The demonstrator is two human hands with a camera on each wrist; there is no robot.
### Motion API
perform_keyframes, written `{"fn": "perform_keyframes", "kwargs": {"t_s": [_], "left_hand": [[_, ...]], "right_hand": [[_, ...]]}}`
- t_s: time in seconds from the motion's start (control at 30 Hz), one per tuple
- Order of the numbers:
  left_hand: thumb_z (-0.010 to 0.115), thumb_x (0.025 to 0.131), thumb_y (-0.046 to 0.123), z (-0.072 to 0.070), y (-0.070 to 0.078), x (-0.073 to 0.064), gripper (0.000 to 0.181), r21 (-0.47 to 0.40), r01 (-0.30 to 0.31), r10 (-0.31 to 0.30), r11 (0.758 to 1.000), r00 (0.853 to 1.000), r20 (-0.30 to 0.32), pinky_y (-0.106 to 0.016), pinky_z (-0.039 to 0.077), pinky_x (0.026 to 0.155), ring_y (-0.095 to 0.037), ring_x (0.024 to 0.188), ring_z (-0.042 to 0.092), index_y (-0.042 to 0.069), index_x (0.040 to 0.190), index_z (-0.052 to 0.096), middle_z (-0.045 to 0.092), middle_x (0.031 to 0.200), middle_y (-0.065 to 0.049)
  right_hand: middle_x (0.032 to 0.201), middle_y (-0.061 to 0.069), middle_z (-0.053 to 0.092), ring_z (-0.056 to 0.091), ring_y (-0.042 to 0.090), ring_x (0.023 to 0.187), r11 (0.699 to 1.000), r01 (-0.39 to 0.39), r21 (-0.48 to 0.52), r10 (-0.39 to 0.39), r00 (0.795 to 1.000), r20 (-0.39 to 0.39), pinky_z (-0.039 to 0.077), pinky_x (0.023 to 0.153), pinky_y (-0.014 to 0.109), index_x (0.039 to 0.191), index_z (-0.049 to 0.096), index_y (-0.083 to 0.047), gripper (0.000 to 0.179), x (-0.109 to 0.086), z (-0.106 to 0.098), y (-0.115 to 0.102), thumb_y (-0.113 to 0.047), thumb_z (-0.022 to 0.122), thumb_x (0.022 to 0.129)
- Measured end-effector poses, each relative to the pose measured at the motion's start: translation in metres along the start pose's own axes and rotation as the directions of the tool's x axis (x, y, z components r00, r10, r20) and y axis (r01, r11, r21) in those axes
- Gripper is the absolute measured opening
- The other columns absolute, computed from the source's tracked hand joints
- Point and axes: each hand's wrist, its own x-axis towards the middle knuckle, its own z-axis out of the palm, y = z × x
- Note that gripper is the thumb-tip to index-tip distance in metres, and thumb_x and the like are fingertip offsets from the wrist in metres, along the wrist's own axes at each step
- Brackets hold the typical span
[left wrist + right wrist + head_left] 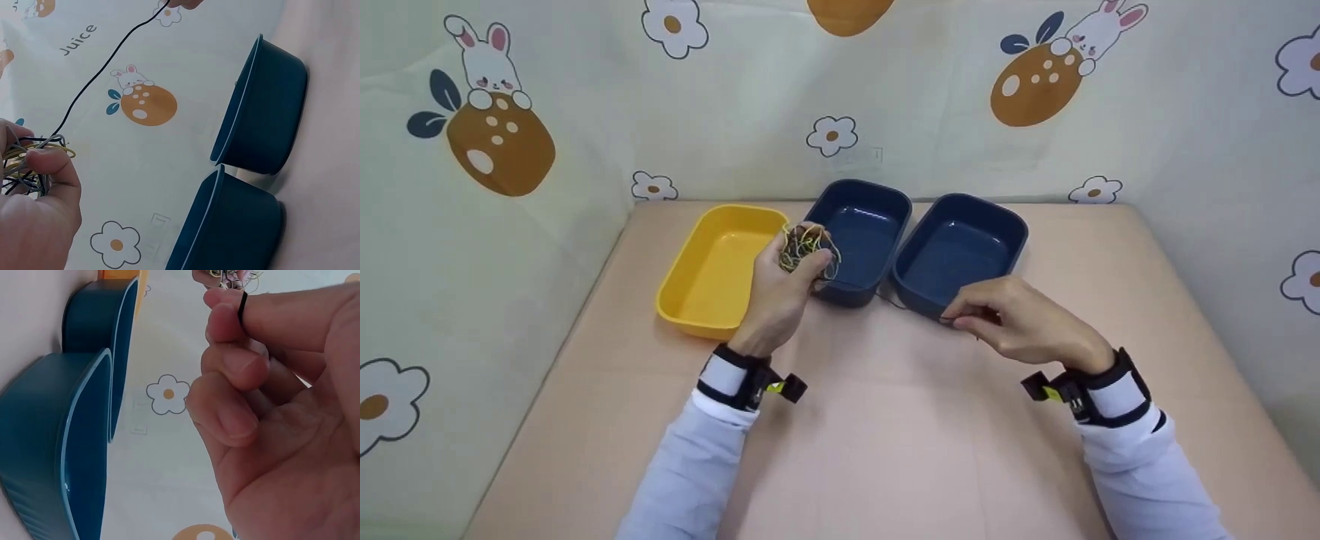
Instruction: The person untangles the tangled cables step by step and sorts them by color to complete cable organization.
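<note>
My left hand (781,289) grips a tangled bundle of thin wires (808,246) in yellow, grey, black and other colours, held above the front of the middle bin. One black wire (104,66) runs out of the bundle, stretched across to my right hand (1027,319). In the right wrist view, the right thumb and index finger pinch the black wire's end (242,307), while the other fingers curl toward the palm. The right hand is over the front edge of the right blue bin (960,244).
A yellow bin (673,300) stands at the left, beside another dark blue bin (851,296) in the middle. Behind the table (885,450) rises a cloth backdrop (735,112) printed with flowers and rabbits. Wrist cameras are strapped to both wrists.
</note>
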Motion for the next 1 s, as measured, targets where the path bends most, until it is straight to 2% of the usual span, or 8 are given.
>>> {"fn": "perform_keyframes", "kwargs": {"t_s": [0.13,0.23,0.4,0.57,0.7,0.8,0.9,1.0], "left_hand": [[0.070,0.107,0.001,-0.004,0.001,0.002,0.030,-0.063,-0.021,0.019,0.998,0.999,-0.034,-0.019,0.049,0.067,-0.015,0.094,0.061,0.005,0.136,0.064,0.071,0.125,-0.006],[0.070,0.106,-0.001,-0.006,0.003,0.003,0.029,-0.070,-0.026,0.023,0.997,0.999,-0.040,-0.019,0.049,0.066,-0.015,0.093,0.061,0.003,0.135,0.064,0.071,0.125,-0.009],[0.072,0.105,-0.001,-0.009,0.007,0.005,0.033,-0.072,-0.031,0.026,0.997,0.998,-0.061,-0.019,0.051,0.067,-0.015,0.093,0.063,0.001,0.137,0.064,0.071,0.125,-0.009],[0.071,0.105,-0.002,-0.012,0.010,0.005,0.036,-0.129,-0.033,0.023,0.991,0.996,-0.081,-0.020,0.054,0.070,-0.016,0.095,0.063,0.001,0.140,0.062,0.068,0.124,-0.009],[0.071,0.106,-0.003,-0.015,0.012,0.006,0.037,-0.170,-0.025,0.013,0.985,0.997,-0.075,-0.019,0.054,0.070,-0.016,0.094,0.062,0.000,0.141,0.060,0.066,0.123,-0.009],[0.071,0.106,-0.002,-0.017,0.015,0.007,0.041,-0.209,-0.032,0.020,0.977,0.998,-0.059,-0.020,0.052,0.070,-0.016,0.092,0.060,-0.005,0.145,0.056,0.066,0.119,-0.007],[0.072,0.107,0.000,-0.022,0.019,0.009,0.043,-0.175,-0.055,0.045,0.983,0.997,-0.061,-0.021,0.054,0.073,-0.017,0.093,0.061,-0.006,0.146,0.054,0.067,0.117,-0.007],[0.073,0.107,0.004,-0.027,0.025,0.012,0.040,-0.080,-0.082,0.076,0.993,0.994,-0.078,-0.022,0.058,0.076,-0.018,0.096,0.063,-0.002,0.144,0.059,0.067,0.118,-0.008]], "right_hand": [[0.080,-0.011,0.075,0.057,-0.001,0.069,1.000,0.001,-0.017,-0.002,0.996,-0.093,0.049,0.061,0.019,0.103,0.086,-0.016,0.021,-0.003,-0.005,0.002,0.004,0.077,0.101],[0.078,-0.012,0.075,0.055,-0.001,0.066,1.000,-0.010,-0.018,0.008,0.990,-0.141,0.048,0.058,0.018,0.101,0.086,-0.016,0.021,-0.005,-0.009,0.002,0.003,0.078,0.100],[0.078,-0.011,0.076,0.056,-0.001,0.065,1.000,-0.009,-0.014,0.006,0.988,-0.152,0.048,0.057,0.017,0.100,0.086,-0.016,0.020,-0.007,-0.016,0.000,0.002,0.079,0.101],[0.077,-0.012,0.074,0.056,0.000,0.065,0.999,-0.035,-0.011,0.033,0.987,-0.156,0.048,0.058,0.017,0.100,0.086,-0.016,0.021,-0.010,-0.021,0.000,0.003,0.079,0.100],[0.076,-0.012,0.072,0.056,0.001,0.064,0.998,-0.066,-0.001,0.065,0.986,-0.152,0.047,0.058,0.018,0.100,0.086,-0.017,0.021,-0.012,-0.024,-0.001,0.003,0.079,0.101],[0.076,-0.012,0.073,0.056,0.001,0.065,0.997,-0.071,0.004,0.071,0.986,-0.152,0.048,0.058,0.018,0.101,0.086,-0.016,0.021,-0.012,-0.025,-0.001,0.003,0.079,0.101],[0.076,-0.011,0.073,0.056,0.001,0.065,0.997,-0.074,0.009,0.074,0.985,-0.156,0.048,0.058,0.018,0.101,0.087,-0.016,0.020,-0.011,-0.025,-0.001,0.003,0.079,0.101],[0.077,-0.011,0.074,0.057,0.001,0.066,0.997,-0.077,0.020,0.079,0.983,-0.165,0.048,0.059,0.017,0.101,0.087,-0.016,0.020,-0.010,-0.025,-0.002,0.002,0.079,0.101]]}}
